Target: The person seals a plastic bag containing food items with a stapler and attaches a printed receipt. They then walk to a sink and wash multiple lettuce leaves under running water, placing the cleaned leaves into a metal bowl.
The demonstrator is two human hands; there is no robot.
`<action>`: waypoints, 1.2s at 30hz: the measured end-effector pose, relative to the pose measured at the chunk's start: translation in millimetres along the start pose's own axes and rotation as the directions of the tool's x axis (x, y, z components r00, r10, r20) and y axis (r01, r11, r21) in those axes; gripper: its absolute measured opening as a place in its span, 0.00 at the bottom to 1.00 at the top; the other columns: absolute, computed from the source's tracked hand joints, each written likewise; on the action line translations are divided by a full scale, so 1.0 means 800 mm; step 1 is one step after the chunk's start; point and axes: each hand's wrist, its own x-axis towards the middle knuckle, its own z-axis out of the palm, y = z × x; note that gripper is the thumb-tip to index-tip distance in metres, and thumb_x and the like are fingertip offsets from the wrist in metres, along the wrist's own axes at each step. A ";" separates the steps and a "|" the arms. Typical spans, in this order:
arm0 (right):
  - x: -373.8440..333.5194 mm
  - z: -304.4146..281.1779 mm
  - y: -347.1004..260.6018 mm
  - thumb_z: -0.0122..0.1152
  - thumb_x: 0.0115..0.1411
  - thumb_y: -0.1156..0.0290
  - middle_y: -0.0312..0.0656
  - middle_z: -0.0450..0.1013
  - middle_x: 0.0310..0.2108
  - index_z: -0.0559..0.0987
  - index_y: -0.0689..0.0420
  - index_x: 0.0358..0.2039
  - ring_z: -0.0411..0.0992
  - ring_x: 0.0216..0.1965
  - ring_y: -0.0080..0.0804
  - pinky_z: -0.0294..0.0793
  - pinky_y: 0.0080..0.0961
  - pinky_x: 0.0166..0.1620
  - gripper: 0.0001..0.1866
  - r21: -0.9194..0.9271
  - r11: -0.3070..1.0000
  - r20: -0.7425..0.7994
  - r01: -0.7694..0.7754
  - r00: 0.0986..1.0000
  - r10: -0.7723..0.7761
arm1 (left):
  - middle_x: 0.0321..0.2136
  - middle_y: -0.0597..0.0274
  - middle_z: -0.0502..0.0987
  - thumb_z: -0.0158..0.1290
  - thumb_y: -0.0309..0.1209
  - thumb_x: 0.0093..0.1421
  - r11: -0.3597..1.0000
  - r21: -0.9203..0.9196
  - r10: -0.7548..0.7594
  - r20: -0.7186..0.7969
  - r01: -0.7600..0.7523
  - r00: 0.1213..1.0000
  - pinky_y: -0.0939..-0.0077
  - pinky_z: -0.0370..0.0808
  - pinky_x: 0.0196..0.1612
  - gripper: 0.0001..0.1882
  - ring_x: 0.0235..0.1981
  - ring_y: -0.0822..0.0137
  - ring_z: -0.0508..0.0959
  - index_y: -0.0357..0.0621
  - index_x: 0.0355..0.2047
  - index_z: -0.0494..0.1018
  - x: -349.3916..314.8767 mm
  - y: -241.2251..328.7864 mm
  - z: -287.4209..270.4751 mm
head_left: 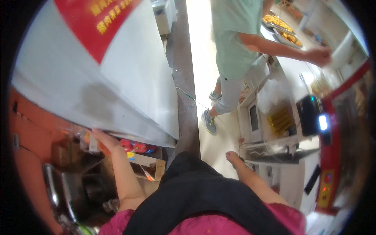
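My left hand reaches out to the left with its fingers stretched. It holds nothing that I can see and is close to the lower edge of a big white panel. Around it are clear plastic packaging and, just to its right, red and blue packages. Whether the fingertips touch anything, I cannot tell. On the right, my right hand hangs with its fingers curled in, and nothing shows in it. A white cabinet with cables is the nearest thing to it.
Ahead, a person in a pale green top stands in the aisle, one arm over the counter. Trays of food stand farther back there. A black device with a lit screen is at right. An open cardboard box sits lower left.
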 end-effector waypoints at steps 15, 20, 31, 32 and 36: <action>0.430 -0.048 -0.377 0.54 0.52 0.65 0.47 0.78 0.39 0.81 0.56 0.40 0.75 0.43 0.43 0.73 0.33 0.48 0.17 -0.455 0.769 0.514 0.450 0.838 -0.186 | 0.60 0.54 0.61 0.44 0.59 0.58 0.693 -0.094 -0.719 -0.161 0.714 0.676 0.55 0.62 0.58 0.39 0.58 0.52 0.63 0.48 0.62 0.57 0.012 -0.213 0.046; 0.588 -0.038 -0.491 0.55 0.51 0.65 0.46 0.79 0.35 0.82 0.54 0.38 0.77 0.38 0.45 0.75 0.34 0.45 0.15 -0.339 0.864 0.445 0.372 0.873 -0.201 | 0.59 0.54 0.62 0.44 0.57 0.58 0.557 0.079 -0.826 -0.049 0.827 0.561 0.56 0.63 0.57 0.37 0.57 0.53 0.64 0.47 0.61 0.58 0.030 -0.289 0.134; 0.915 -0.091 -0.629 0.56 0.50 0.65 0.44 0.78 0.39 0.83 0.50 0.37 0.76 0.42 0.43 0.74 0.33 0.48 0.14 -0.442 0.778 0.456 0.446 0.859 -0.233 | 0.56 0.54 0.64 0.46 0.54 0.58 0.394 0.298 -0.904 -0.047 0.870 0.425 0.57 0.64 0.56 0.34 0.55 0.53 0.66 0.46 0.58 0.61 0.083 -0.456 0.370; 0.962 -0.117 -0.637 0.56 0.50 0.65 0.44 0.78 0.39 0.83 0.50 0.38 0.76 0.42 0.43 0.74 0.33 0.49 0.15 -0.463 0.776 0.453 0.428 0.867 -0.208 | 0.55 0.54 0.65 0.46 0.54 0.58 0.394 0.313 -0.901 -0.052 0.864 0.430 0.57 0.64 0.56 0.34 0.54 0.53 0.66 0.45 0.58 0.61 0.100 -0.481 0.405; 1.111 -0.214 -0.711 0.57 0.50 0.68 0.46 0.77 0.42 0.83 0.53 0.38 0.74 0.46 0.45 0.74 0.36 0.49 0.14 -0.589 0.665 0.478 0.460 0.861 -0.173 | 0.54 0.54 0.65 0.46 0.53 0.58 0.379 0.339 -0.884 -0.143 0.861 0.446 0.58 0.65 0.55 0.33 0.53 0.54 0.66 0.45 0.57 0.62 0.165 -0.555 0.534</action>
